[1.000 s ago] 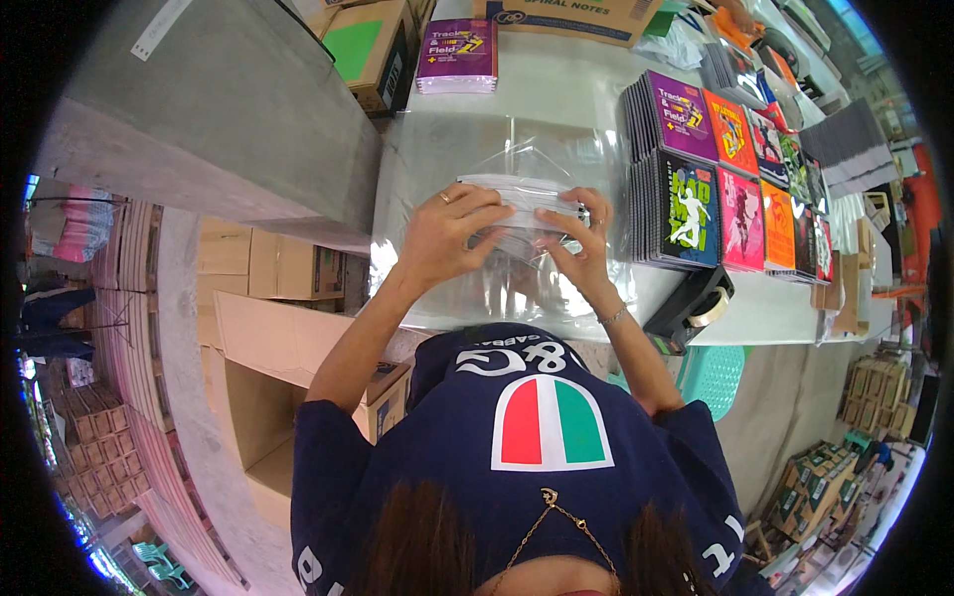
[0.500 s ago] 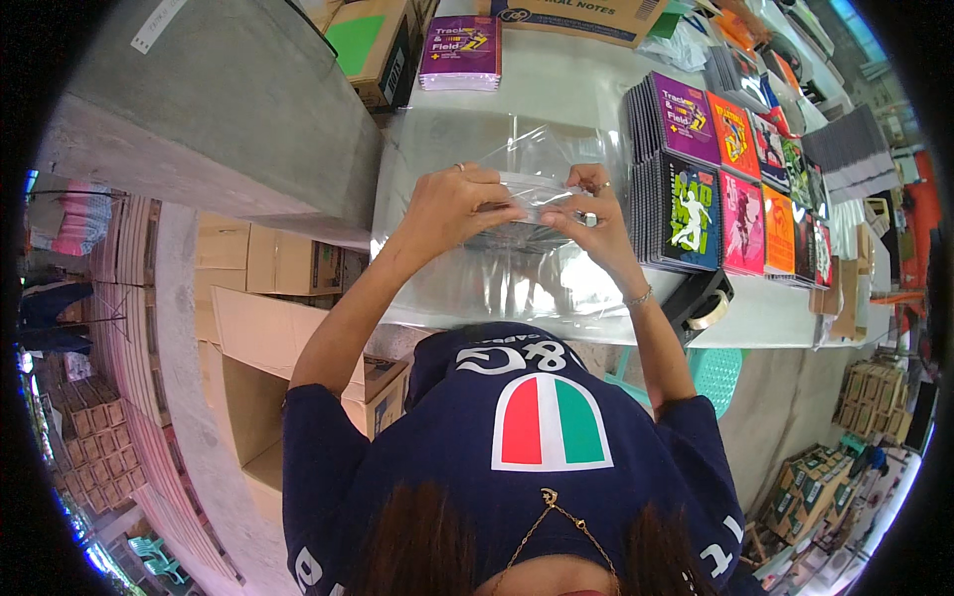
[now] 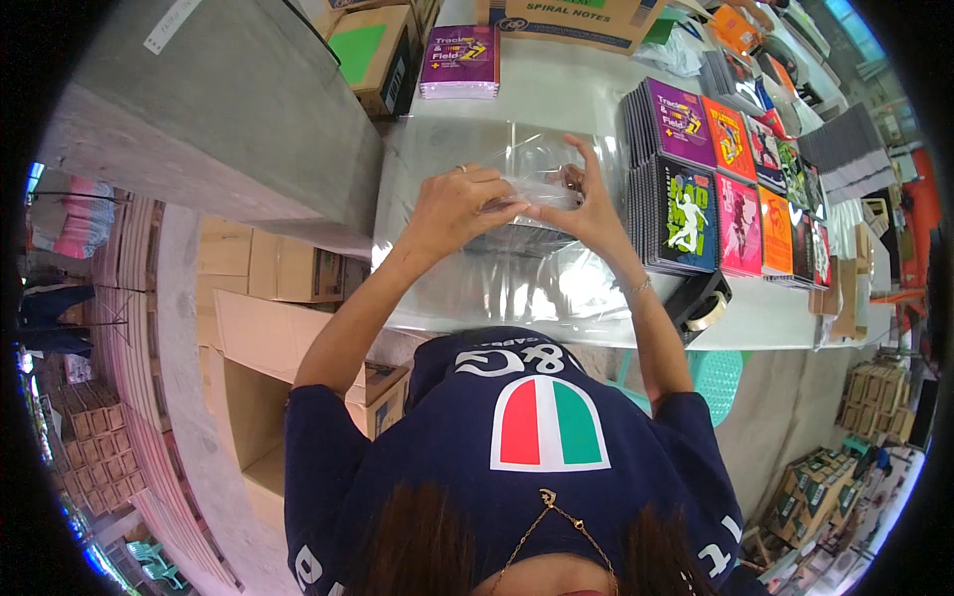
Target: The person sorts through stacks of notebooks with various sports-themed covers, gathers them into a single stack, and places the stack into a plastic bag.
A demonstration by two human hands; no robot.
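Note:
A clear plastic bag (image 3: 545,192) is gathered between my two hands above the table. My left hand (image 3: 459,211) pinches one side of it between thumb and fingertips. On the other side, my right hand (image 3: 594,211) has its thumb against the plastic and its index finger raised, while its other fingers curl behind the film. The two thumbs nearly meet at the gathered edge. Beneath my hands, shiny transparent plastic (image 3: 477,288) lies spread over the pale table, its surface full of glare.
Stacked spiral notebooks (image 3: 686,214) with colourful covers stand to the right, near a black tape dispenser (image 3: 702,306). A purple notebook stack (image 3: 460,62) and a cardboard box (image 3: 571,22) sit at the far side. A concrete pillar (image 3: 229,119) borders the table's left; an open carton (image 3: 263,397) is below.
My right index finger has lifted and stretched away from the plastic, opening a wider gap to the thumb. My left hand keeps its pinch almost in place.

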